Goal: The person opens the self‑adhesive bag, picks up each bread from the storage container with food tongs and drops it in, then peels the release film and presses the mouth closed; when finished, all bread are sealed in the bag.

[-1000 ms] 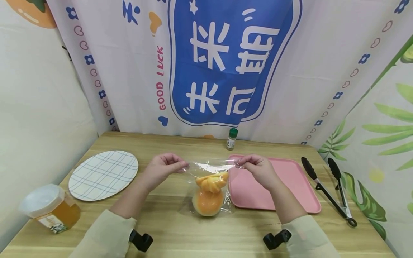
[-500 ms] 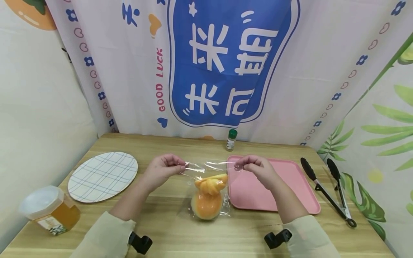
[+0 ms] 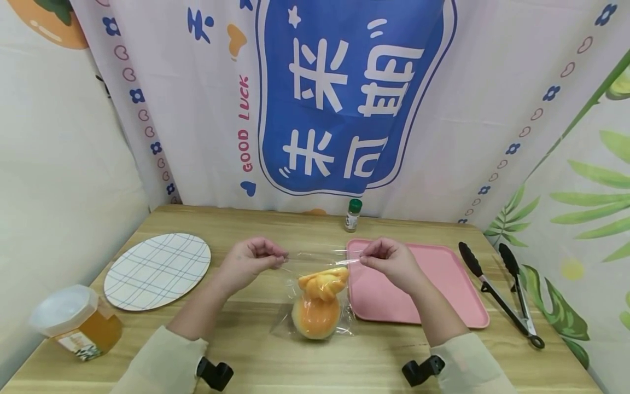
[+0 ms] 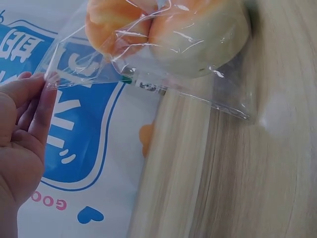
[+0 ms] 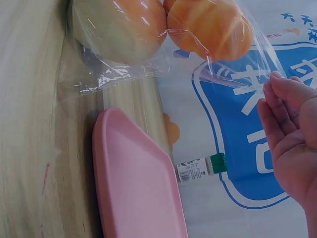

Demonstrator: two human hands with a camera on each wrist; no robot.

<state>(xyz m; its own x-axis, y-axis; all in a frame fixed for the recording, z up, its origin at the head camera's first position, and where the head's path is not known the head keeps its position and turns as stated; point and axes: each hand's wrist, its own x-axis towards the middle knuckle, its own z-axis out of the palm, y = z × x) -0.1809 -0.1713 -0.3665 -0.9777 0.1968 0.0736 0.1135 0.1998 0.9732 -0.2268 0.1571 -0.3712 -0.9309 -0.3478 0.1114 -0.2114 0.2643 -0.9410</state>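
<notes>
A clear plastic bag [image 3: 290,323] hangs over the middle of the table, its top edge stretched between both hands. Inside it are a round bun [image 3: 316,320] at the bottom and a twisted bread roll [image 3: 323,284] above. The left hand [image 3: 253,261] pinches the bag's top left corner between thumb and fingers, as the left wrist view also shows. At the top right corner, the right hand [image 3: 392,261] pinches the film the same way. In the right wrist view, the bag's bottom [image 5: 106,74] comes close to the wood; whether it rests there I cannot tell.
A pink tray [image 3: 418,284] lies right of the bag, partly under the right arm. Black-tipped tongs [image 3: 512,312] lie beyond it. A green-capped shaker bottle [image 3: 353,215] stands at the back. On the left are a checked oval plate [image 3: 157,272] and a honey-coloured jar [image 3: 79,323].
Both hands keep their pinch on the bag and stay almost in place. The bag's top edge has pulled straighter, and the breads sit slightly lower in the head view.
</notes>
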